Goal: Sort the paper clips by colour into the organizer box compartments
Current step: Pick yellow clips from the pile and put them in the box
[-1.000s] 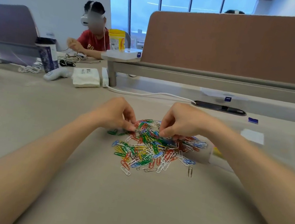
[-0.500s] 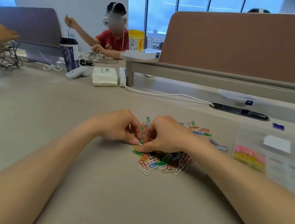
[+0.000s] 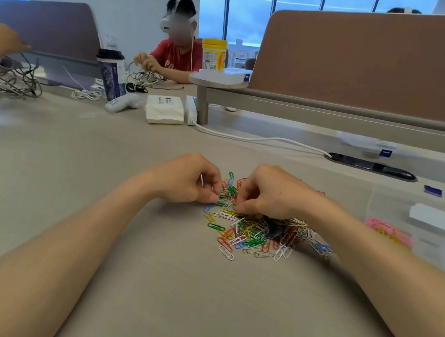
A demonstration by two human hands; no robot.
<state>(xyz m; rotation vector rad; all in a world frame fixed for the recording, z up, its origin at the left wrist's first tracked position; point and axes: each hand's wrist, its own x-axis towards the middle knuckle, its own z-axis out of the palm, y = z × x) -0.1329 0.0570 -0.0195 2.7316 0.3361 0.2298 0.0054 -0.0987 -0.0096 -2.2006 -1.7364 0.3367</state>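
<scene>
A pile of mixed-colour paper clips (image 3: 256,234) lies on the beige table in front of me. My left hand (image 3: 189,179) sits at the pile's left far edge, fingers curled, thumb and forefinger pinching green clips (image 3: 229,191). My right hand (image 3: 272,192) is beside it over the pile, fingers curled down, pinching clips at its fingertips. The clear organizer box (image 3: 417,238) stands at the right, with pink and yellow clips (image 3: 388,230) in one compartment.
A white cable (image 3: 259,138) runs to a black desk socket (image 3: 373,167) behind the pile. A tissue pack (image 3: 164,110), a remote and a cup stand at the far left. Another person sits across the table; a brown partition (image 3: 373,61) rises behind.
The camera view shifted left, so the organizer box came into view at the right. Both hands moved close together at the pile's far left edge and keep pinching clips.
</scene>
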